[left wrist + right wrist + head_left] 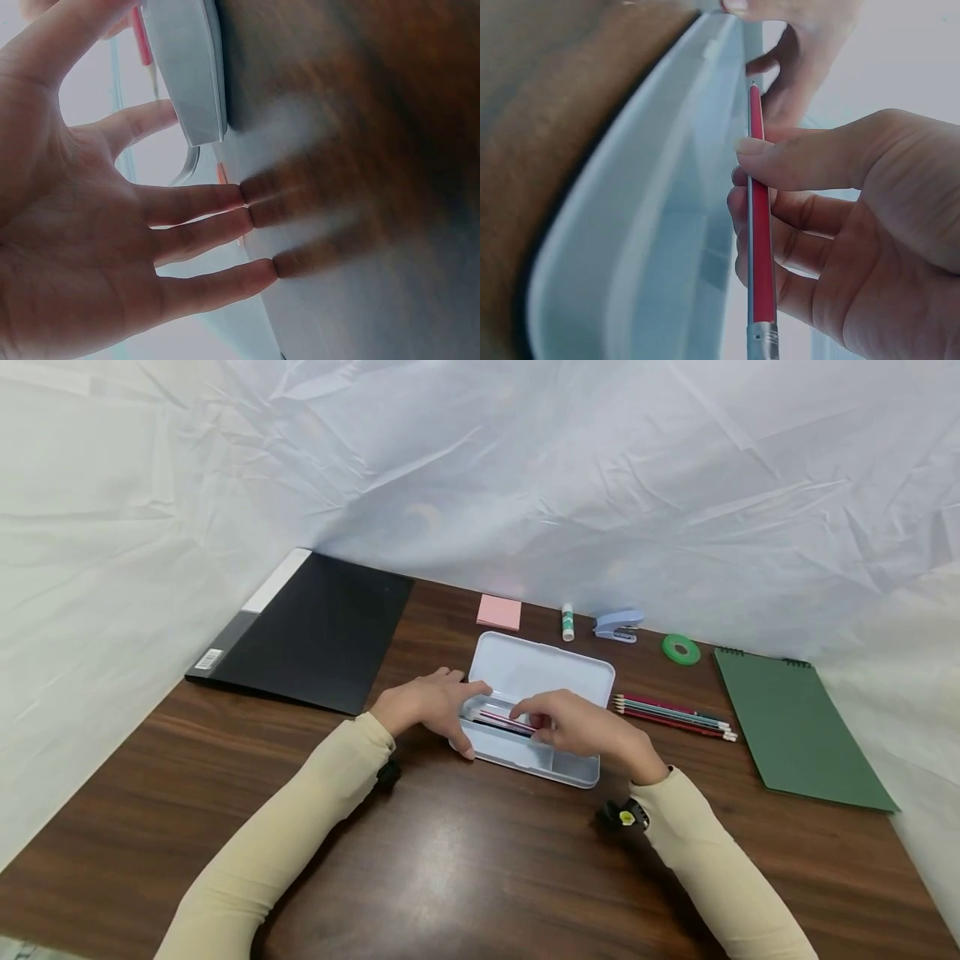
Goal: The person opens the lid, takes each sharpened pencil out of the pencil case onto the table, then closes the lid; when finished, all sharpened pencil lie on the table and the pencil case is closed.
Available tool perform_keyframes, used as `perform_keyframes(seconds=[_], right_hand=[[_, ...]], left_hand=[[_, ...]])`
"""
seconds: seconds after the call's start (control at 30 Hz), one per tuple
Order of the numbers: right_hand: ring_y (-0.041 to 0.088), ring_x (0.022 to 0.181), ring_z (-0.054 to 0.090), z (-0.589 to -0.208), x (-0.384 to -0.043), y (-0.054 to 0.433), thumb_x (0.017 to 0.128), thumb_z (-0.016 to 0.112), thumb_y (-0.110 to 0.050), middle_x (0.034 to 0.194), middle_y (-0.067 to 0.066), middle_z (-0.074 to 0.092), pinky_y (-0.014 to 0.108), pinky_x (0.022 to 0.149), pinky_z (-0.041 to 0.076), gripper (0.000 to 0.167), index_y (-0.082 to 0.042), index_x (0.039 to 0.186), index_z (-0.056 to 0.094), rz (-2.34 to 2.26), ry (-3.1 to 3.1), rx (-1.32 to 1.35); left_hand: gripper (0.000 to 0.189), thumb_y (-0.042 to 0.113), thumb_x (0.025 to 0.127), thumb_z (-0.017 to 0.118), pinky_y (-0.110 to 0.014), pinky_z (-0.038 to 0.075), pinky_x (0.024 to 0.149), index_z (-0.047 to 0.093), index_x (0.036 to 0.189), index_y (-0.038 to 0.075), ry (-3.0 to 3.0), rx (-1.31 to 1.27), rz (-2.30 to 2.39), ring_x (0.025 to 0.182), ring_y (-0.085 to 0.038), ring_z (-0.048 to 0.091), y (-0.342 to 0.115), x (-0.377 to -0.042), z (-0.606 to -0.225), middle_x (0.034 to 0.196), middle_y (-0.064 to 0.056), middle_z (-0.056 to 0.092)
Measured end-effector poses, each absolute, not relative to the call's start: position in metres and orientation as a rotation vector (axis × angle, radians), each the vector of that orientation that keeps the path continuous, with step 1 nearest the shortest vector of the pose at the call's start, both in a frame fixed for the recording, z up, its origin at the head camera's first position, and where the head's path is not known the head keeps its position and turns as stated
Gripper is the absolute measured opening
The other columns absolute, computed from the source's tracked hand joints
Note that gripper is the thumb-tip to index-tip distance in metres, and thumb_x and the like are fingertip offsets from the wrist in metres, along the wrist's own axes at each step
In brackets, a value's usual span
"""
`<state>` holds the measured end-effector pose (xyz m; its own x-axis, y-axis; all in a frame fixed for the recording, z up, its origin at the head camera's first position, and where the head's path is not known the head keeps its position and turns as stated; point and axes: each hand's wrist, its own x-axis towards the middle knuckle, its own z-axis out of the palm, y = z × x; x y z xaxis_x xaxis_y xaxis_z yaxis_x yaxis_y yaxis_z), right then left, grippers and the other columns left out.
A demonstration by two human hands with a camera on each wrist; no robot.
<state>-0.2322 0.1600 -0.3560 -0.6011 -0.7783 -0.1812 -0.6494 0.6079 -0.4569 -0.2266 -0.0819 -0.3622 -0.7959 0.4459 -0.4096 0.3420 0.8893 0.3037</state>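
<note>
Here I am over the pale metal pencil case (510, 747), its lid tipped back open on the desk (450, 860); my right grip (577, 724) has a red pencil (760, 247) pinched between thumb and fingertips, lengthwise over the case's interior, tip towards the case's left end; whether it touches the bottom, I cannot tell; my left grip (438, 702) is loose, fingers spread straight, thumb and index finger at the case's left end.

Left of the case, a black folder (315, 627); behind its lid, pink sticky notes (498, 612) and a glue stick (567, 622); past its far-right corner, a light-blue stapler (617, 625), then a green tape roll (669, 649); just right of it, a row of pencils (667, 717), points facing the case; farther right, a green spiral notebook (802, 727).
</note>
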Motion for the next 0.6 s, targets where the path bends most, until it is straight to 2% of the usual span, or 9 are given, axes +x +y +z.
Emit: perform_keyframes(seconds=[0.4, 0.6], right_hand=[[0.015, 0.084, 0.056, -0.344, -0.229, 0.196, 0.091, 0.062, 0.006, 0.094, 0.006, 0.067, 0.033, 0.076, 0.050, 0.035, -0.008, 0.122, 0.068, -0.563, 2.515, -1.089], [0.013, 0.077, 0.053, -0.336, -0.228, 0.230, 0.090, 0.068, 0.003, 0.087, 0.001, 0.063, 0.027, 0.068, 0.048, 0.032, -0.008, 0.120, 0.069, -0.593, 2.575, -1.041]], left_hand=[[0.100, 0.052, 0.073, 0.085, -0.054, 0.038, 0.110, 0.033, 0.156, 0.030, 2.567, 0.598, 0.312, 0.144, -0.033, 0.031, -0.083, -0.227, -0.364, 0.157, -0.016, 0.034], [0.100, 0.052, 0.074, 0.085, -0.054, 0.038, 0.110, 0.033, 0.156, 0.029, 2.566, 0.599, 0.317, 0.145, -0.033, 0.031, -0.084, -0.227, -0.364, 0.158, -0.017, 0.034]])
